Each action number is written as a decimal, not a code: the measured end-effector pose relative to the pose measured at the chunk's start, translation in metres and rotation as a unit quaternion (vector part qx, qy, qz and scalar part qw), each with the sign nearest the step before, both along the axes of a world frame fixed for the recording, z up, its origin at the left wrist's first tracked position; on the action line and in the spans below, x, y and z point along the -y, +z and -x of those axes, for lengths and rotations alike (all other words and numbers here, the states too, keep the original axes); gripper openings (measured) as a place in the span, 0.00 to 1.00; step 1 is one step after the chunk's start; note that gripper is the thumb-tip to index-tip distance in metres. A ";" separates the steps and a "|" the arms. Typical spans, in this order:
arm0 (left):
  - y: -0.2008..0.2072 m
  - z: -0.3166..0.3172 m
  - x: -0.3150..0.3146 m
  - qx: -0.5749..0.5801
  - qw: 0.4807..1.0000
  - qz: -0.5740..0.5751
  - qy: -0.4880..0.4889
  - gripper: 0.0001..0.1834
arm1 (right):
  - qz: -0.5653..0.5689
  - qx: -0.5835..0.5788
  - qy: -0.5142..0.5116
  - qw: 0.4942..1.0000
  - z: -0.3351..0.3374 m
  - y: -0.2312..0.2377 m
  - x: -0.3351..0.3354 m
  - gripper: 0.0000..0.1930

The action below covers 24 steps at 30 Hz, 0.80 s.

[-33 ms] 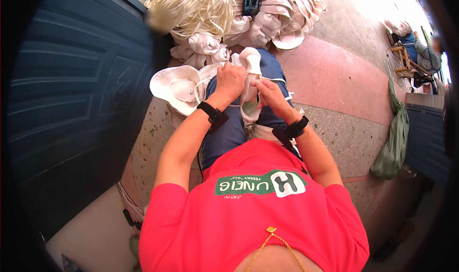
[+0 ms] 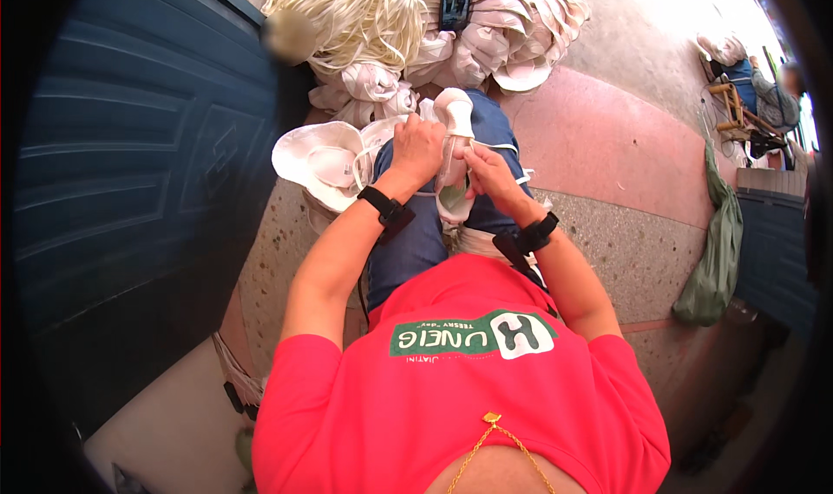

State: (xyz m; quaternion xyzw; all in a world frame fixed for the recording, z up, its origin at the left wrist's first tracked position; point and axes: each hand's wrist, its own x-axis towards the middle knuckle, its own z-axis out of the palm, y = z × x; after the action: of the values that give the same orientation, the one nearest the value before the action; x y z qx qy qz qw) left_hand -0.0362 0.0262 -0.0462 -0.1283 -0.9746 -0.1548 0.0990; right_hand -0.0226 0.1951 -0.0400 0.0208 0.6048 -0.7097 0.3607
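A white shoe upper (image 2: 454, 201) rests over my jeans between my knees, its opening towards me and its padded white tongue (image 2: 454, 112) pointing away. My left hand (image 2: 417, 151) is closed at the shoe's left side, knuckles up; its fingertips are hidden, so what they grip does not show. On the other side, my right hand (image 2: 488, 171) pinches a thin white shoelace (image 2: 501, 146) by the eyelet edge. Left of my leg, more white shoe uppers (image 2: 323, 154) lie stacked, with a loose lace hanging from them.
Beyond my knees lie a heap of cream laces (image 2: 360, 17) and bundled white uppers (image 2: 521, 34), with a phone (image 2: 455, 2) propped among them. A dark blue panelled door (image 2: 130, 164) stands at left. At right hangs a green sack (image 2: 713, 251); another person (image 2: 772, 95) sits farther off.
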 end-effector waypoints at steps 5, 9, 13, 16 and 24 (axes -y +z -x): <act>0.004 0.004 0.002 0.026 0.999 0.007 -0.039 0.05 | 0.006 0.001 -0.002 1.000 -0.004 -0.003 0.000 0.16; 0.008 0.008 -0.002 0.013 0.998 0.034 -0.056 0.04 | 0.010 0.016 -0.012 1.000 -0.005 -0.003 0.002 0.15; 0.001 0.011 -0.005 -0.013 0.997 0.021 -0.070 0.04 | 0.006 0.023 -0.003 1.000 -0.005 -0.001 0.002 0.14; -0.009 0.012 -0.005 0.025 0.999 -0.041 -0.026 0.06 | 0.019 0.035 -0.006 0.999 -0.004 -0.002 0.001 0.13; -0.005 -0.008 -0.016 0.065 0.989 -0.111 0.070 0.10 | -0.013 0.037 -0.048 0.998 0.002 0.001 -0.003 0.13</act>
State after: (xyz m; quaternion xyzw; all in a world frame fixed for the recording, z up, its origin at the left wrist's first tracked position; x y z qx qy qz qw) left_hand -0.0280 0.0419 -0.0509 -0.0375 -0.9622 -0.2630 0.0599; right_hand -0.0244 0.1981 -0.0387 0.0811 0.5986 -0.7169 0.3479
